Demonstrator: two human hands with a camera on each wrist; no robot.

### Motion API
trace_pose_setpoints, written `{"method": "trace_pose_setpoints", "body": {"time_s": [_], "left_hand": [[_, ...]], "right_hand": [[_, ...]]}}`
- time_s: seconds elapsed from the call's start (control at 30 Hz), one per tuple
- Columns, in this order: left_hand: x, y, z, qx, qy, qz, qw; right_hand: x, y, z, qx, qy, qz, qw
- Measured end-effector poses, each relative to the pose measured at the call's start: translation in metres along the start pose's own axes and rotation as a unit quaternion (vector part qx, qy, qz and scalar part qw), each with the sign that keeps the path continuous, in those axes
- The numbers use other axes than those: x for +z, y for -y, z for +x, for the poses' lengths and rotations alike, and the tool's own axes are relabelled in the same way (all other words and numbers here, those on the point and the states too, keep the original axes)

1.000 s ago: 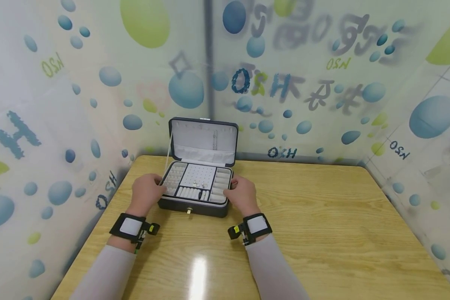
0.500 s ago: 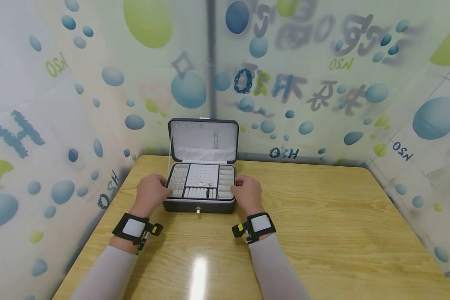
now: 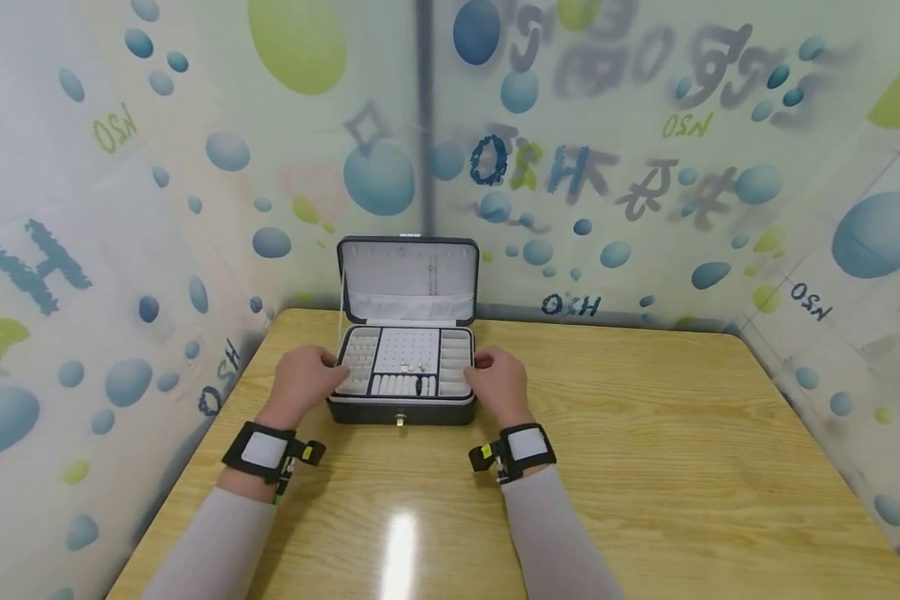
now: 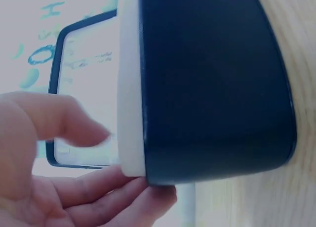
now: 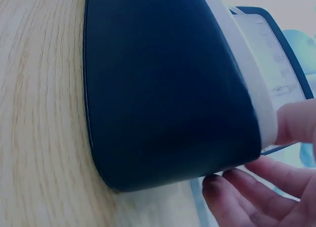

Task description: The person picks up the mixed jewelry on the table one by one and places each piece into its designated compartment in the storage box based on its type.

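Note:
A dark jewelry box (image 3: 367,412) stands on the table with its lid (image 3: 397,279) raised, its pale lining showing. Inside are side compartments, a perforated panel with small earrings (image 3: 407,367), and white ring rolls with a dark ring (image 3: 419,386). A thin chain (image 3: 432,277) hangs in the lid. My left hand (image 3: 306,383) grips the box's left side, thumb at the pale rim; in the left wrist view its fingers (image 4: 108,195) lie against the side wall. The right hand (image 3: 499,383) grips the opposite side likewise, and its fingers (image 5: 266,192) touch the dark wall in the right wrist view.
The light wooden table (image 3: 645,450) extends far to the right of the box. A patterned wall covering (image 3: 607,167) rises close behind the lid and along the left side. A gold clasp (image 3: 401,420) sits on the box's front.
The box has turned from a slight angle to face me squarely, its front shifting a little right. Both hands moved along with it, and in the last half second little has moved.

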State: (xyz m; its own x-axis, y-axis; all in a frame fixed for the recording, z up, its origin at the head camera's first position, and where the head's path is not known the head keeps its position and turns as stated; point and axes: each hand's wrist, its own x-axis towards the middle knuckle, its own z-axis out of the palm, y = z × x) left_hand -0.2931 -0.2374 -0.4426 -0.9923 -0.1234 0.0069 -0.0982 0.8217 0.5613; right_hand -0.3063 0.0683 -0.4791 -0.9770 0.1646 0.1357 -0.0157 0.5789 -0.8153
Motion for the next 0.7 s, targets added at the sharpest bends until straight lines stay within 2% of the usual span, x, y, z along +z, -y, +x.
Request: {"method": "trace_pose_setpoints", "body": {"time_s": [0.17,0.3,0.43,0.57,0.7], "left_hand": [[0.003,-0.002,0.015,-0.024,0.014,-0.060,0.9978],[0.006,-0.008,0.029,-0.020,0.039,-0.076,0.9961],[0.005,-0.012,0.044,-0.014,0.042,-0.111,0.9929],[0.004,-0.010,0.056,-0.001,0.043,-0.166,0.9851],[0.007,-0.003,0.061,0.014,0.038,-0.237,0.9706]], "right_hand": [[0.004,-0.003,0.007,0.021,0.013,0.081,0.9964],[0.004,-0.006,0.017,0.020,0.028,0.149,0.9882],[0.003,-0.010,0.032,-0.003,0.057,0.190,0.9801],[0.005,-0.013,0.044,-0.019,0.090,0.232,0.9682],[0.010,-0.012,0.048,-0.022,0.119,0.259,0.9582]]}}
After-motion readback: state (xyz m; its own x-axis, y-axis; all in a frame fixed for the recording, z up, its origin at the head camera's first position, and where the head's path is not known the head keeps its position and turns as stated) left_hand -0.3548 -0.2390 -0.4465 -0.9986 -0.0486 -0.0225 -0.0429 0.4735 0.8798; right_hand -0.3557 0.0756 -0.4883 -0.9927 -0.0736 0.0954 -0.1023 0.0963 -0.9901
